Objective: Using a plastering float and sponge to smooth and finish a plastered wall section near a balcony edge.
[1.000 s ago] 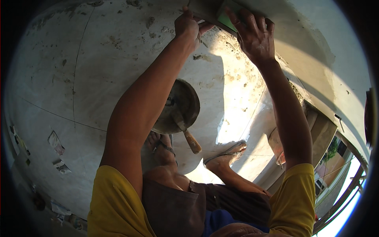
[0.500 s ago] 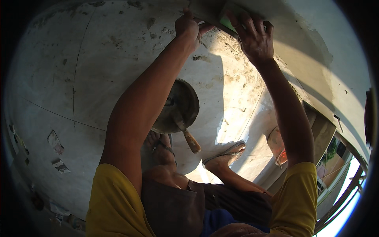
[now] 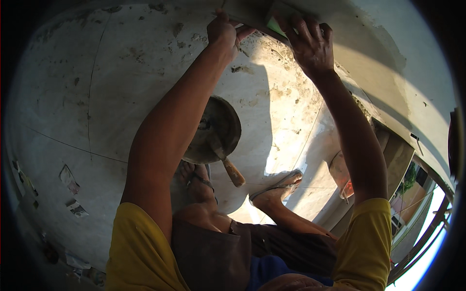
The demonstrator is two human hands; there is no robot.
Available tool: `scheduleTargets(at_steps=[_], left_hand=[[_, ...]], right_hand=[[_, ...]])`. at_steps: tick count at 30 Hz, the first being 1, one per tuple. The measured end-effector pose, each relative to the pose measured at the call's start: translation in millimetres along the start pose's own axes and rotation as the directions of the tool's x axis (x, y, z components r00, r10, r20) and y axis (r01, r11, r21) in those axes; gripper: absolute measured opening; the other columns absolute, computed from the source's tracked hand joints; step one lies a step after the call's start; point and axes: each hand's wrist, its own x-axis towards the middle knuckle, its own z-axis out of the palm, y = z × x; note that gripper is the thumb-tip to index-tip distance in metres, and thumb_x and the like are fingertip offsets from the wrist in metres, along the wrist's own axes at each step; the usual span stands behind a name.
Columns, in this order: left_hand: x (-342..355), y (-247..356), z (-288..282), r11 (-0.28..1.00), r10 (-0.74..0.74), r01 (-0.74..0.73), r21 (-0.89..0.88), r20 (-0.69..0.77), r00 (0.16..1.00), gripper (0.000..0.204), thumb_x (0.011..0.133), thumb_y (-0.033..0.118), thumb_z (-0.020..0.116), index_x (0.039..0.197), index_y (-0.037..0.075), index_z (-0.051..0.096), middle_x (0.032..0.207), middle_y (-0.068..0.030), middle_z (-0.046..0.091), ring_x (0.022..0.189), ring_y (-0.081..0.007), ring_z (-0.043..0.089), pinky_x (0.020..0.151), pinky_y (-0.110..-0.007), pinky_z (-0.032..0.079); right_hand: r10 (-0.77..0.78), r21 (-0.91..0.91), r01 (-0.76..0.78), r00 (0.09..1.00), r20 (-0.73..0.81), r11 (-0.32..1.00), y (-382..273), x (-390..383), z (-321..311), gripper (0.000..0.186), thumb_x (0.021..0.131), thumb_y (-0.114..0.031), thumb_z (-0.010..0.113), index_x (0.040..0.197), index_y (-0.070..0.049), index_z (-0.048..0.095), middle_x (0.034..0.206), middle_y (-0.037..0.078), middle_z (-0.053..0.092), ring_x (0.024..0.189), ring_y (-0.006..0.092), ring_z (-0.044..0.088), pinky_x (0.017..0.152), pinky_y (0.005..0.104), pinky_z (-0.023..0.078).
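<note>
Looks like smoothing: right hand (image 3: 312,50) is holding green block (image 3: 275,25) at wall (image 3: 371,39) beyond pan (image 3: 232,121). Left hand (image 3: 222,33): can't tell grip. Next move's probably needing even pressure.

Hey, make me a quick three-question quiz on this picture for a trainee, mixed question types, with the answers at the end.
1. Multiple choice: Which is nearer the green-faced block, the left hand or the right hand?
A. The left hand
B. The right hand
C. Both equally

2. True or false: The wooden-handled tool lies wholly outside the round pan.

3. Fill in the blank: The person's shirt sleeves are ____.

Key:
1. B; its fingers are right at the block.
2. False; its blade is inside the pan, and its handle sticks out past the rim.
3. Yellow.
</note>
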Motion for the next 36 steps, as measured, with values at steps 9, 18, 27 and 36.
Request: scheduleTargets(at_steps=[9, 18, 27, 36], left_hand=[[0, -16, 14, 1.0, -0.008, 0.007, -0.015, -0.027, 1.0, 0.054, 0.106, 0.04, 0.021, 0.133, -0.004, 0.038, 0.122, -0.0233, 0.054, 0.101, -0.0342, 0.065, 0.086, -0.041, 0.064], [-8, -33, 25, 0.998, -0.064, 0.064, -0.004, -0.053, 0.997, 0.055, 0.106, 0.041, 0.021, 0.129, -0.004, 0.041, 0.119, -0.0217, 0.056, 0.098, -0.0329, 0.066, 0.085, -0.038, 0.064], [-13, -75, 55, 0.995, -0.075, 0.076, -0.068, 0.011, 0.997, 0.053, 0.107, 0.04, 0.021, 0.13, -0.003, 0.042, 0.119, -0.0196, 0.056, 0.105, -0.0311, 0.064, 0.085, -0.039, 0.063], [-11, -85, 59, 0.998, -0.035, 0.036, -0.05, 0.012, 0.999, 0.054, 0.107, 0.04, 0.021, 0.132, -0.004, 0.04, 0.12, -0.0218, 0.057, 0.101, -0.0331, 0.066, 0.084, -0.04, 0.064]], right_hand=[[0.05, 0.103, -0.048, 0.999, -0.011, 0.994, -6, 8, -12, 0.068, 0.081, -0.016, 0.065, 0.145, -0.027, 0.046, 0.118, -0.001, 0.053, 0.105, 0.0175, 0.054, 0.08, 0.0425, 0.042], [0.174, 0.003, -0.175, 0.979, 0.105, 0.985, 23, -69, -20, 0.078, 0.073, -0.009, 0.073, 0.144, -0.032, 0.048, 0.116, -0.003, 0.055, 0.104, 0.0152, 0.054, 0.081, 0.0402, 0.04], [0.066, 0.02, -0.068, 0.995, 0.078, 0.997, 42, -72, -5, 0.07, 0.078, -0.016, 0.068, 0.143, -0.032, 0.048, 0.123, -0.003, 0.053, 0.11, 0.0167, 0.053, 0.085, 0.0428, 0.043], [0.022, 0.075, -0.028, 0.996, 0.085, 0.997, 40, -61, -10, 0.074, 0.076, -0.012, 0.07, 0.143, -0.034, 0.048, 0.125, -0.004, 0.052, 0.114, 0.0157, 0.051, 0.087, 0.042, 0.041]])
